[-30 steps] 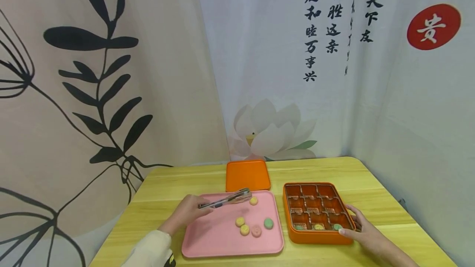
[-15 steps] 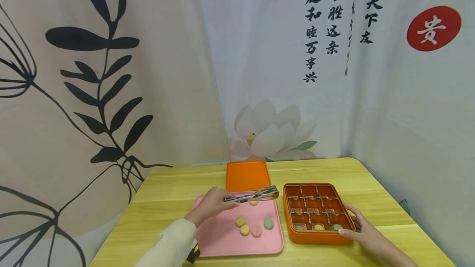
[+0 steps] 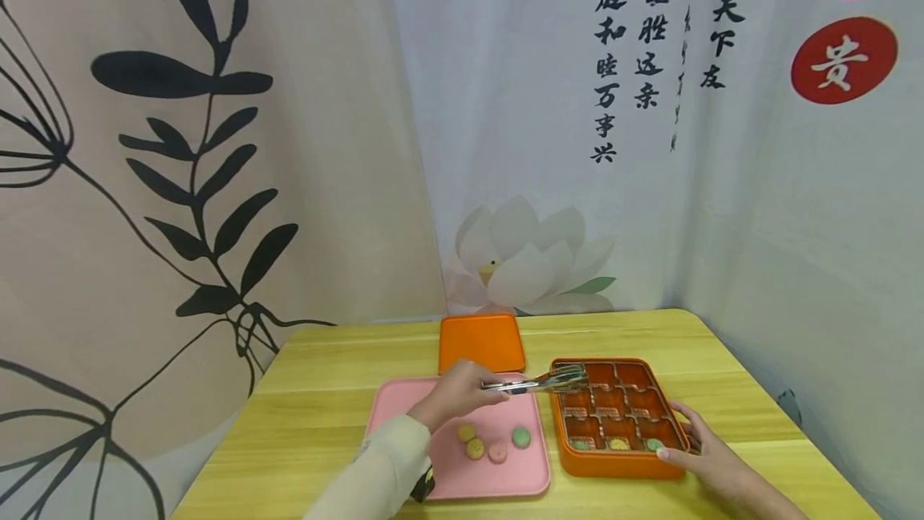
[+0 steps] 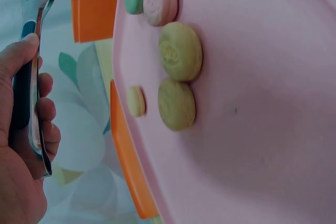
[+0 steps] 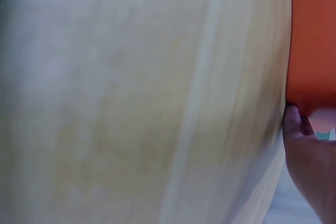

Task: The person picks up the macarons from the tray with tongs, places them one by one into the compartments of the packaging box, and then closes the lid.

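Observation:
My left hand (image 3: 458, 396) grips metal tongs (image 3: 537, 383) with a dark handle panel, seen in the left wrist view. The tongs' tips overlap the back-left compartment of the orange divided box (image 3: 613, 465); I cannot tell whether they pinch anything. My right hand (image 3: 711, 456) holds the box at its front-right corner, thumb at the rim and fingers along the side. Green and yellow macarons sit in the box's front row. On the pink tray (image 3: 404, 464) lie yellow macarons (image 4: 180, 51), a pink macaron (image 3: 498, 452) and a green macaron (image 3: 521, 436).
An orange lid (image 3: 481, 341) lies flat behind the tray on the wood-grain table (image 3: 289, 408). A printed curtain (image 3: 346, 183) hangs behind the table and along its right side. One small yellow macaron (image 4: 136, 101) near the tray's edge is hidden by the left hand in the head view.
My left hand has carried the tongs rightward from over the tray to over the box's back-left corner. My right hand stays at the box.

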Demonstrator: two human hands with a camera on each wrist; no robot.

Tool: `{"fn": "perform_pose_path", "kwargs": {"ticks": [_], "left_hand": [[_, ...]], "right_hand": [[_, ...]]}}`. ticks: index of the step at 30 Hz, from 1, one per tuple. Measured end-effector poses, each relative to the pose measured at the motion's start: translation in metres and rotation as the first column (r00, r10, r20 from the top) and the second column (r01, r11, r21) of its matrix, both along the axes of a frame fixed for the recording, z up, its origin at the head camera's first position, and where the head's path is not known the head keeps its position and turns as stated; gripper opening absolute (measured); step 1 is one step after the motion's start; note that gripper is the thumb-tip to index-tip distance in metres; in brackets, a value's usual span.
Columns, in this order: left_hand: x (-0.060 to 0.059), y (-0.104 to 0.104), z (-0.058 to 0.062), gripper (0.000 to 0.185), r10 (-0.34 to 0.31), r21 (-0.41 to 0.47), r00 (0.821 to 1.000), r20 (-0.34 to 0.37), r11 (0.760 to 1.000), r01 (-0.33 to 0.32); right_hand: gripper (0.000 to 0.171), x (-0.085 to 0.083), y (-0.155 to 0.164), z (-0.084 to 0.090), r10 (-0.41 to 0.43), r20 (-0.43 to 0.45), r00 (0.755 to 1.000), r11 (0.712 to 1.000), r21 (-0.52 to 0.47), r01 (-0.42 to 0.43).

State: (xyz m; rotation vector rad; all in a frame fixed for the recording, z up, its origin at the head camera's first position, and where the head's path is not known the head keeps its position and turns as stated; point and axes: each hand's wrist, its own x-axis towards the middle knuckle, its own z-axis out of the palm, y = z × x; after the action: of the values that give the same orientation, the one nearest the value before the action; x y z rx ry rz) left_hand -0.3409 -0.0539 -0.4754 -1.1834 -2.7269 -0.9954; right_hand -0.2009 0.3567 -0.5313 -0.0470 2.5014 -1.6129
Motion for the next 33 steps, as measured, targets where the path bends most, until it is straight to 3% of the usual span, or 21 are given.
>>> {"fn": "perform_pose_path", "kwargs": {"ticks": [7,18,22,28,33], "left_hand": [[0.002,0.007,-0.002,0.008,-0.006,-0.012,0.999,0.035,1.000,0.007],[0.000,0.001,-0.003,0.009,0.012,-0.002,0.999,0.044,1.000,-0.012],[0.000,-0.003,-0.002,0.009,0.016,0.013,1.000,0.023,1.000,-0.017],[0.002,-0.015,0.001,0.010,0.034,0.020,0.998,0.050,0.999,-0.035],[0.003,-0.030,0.006,0.024,0.041,0.006,0.999,0.027,0.999,-0.041]], "right_hand": [[0.084,-0.001,0.000,0.001,-0.008,0.022,1.000,1.000,0.003,0.008],[0.085,-0.001,0.001,0.000,-0.015,0.056,0.998,1.000,-0.013,0.016],[0.085,-0.001,0.000,0.000,-0.016,0.054,0.998,1.000,-0.010,0.016],[0.084,0.001,-0.001,0.001,-0.005,0.050,0.999,1.000,-0.004,0.005],[0.083,0.000,0.001,0.001,-0.001,0.059,0.998,1.000,0.018,0.000]]}}
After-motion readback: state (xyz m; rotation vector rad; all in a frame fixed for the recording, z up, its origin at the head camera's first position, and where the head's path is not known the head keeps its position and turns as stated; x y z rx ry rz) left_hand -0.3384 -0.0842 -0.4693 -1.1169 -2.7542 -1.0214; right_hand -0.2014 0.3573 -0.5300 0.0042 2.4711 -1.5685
